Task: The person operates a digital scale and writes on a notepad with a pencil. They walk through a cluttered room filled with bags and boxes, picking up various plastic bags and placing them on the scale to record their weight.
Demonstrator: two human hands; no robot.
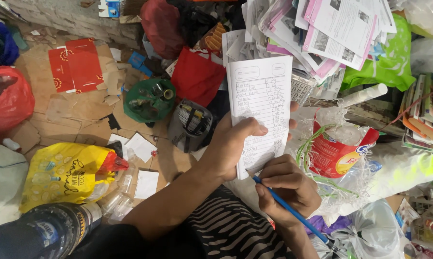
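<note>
The white notepad (260, 103), a narrow ruled slip filled with handwritten lines, stands upright in the middle of the view, held up over the clutter on the floor. The left hand (233, 146) grips it from its lower left side, thumb pressed flat across the front of the sheet and the fingertips just showing past the right edge, so the paper is pinched between them. Just under the pad's bottom corner, the right hand (286, 189) is curled tight around a blue pen (288, 209), whose tip touches the lowest part of the page while its shaft slants down and away to the right. Around the hands lies a heap of odds and ends: a red and white plastic bag (339, 153) just right of the pad, a stack of printed papers (322, 33) above it, a red cloth bag (197, 76) to the upper left. Further left sit a green bag (149, 98) of small items, a yellow plastic bag (65, 175) and flattened red cardboard (77, 64) on the brown floor.
</note>
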